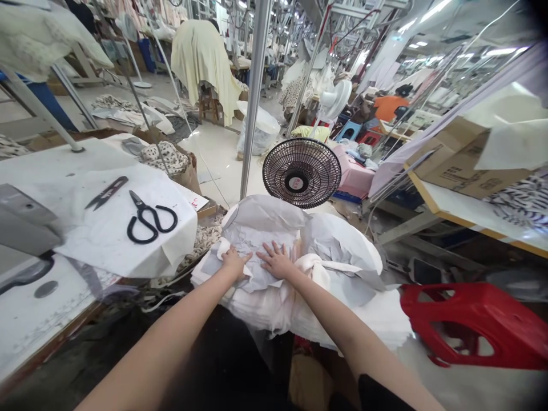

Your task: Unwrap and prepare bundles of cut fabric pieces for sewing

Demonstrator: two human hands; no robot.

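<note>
A bundle of white cloth (274, 311) lies in front of me in stacked layers. Crumpled grey-white sheets (257, 217) cover its top. My right hand (277, 261) rests flat on the sheet near the middle, its fingers spread. Just to the left, my left hand (234, 264) presses on the same sheet beside a folded white edge, thumb stretched out and fingertips partly hidden. A twisted white strip of cloth (319, 268) lies on the bundle to the right of my right hand.
Black-handled scissors (152, 220) and thread snips (107, 193) lie on the sewing table (25, 319) at left. A black fan (302, 173) stands beyond the bundle, next to a metal pole (253, 103). At right are a red plastic stool (475, 325) and a cardboard box (462, 157).
</note>
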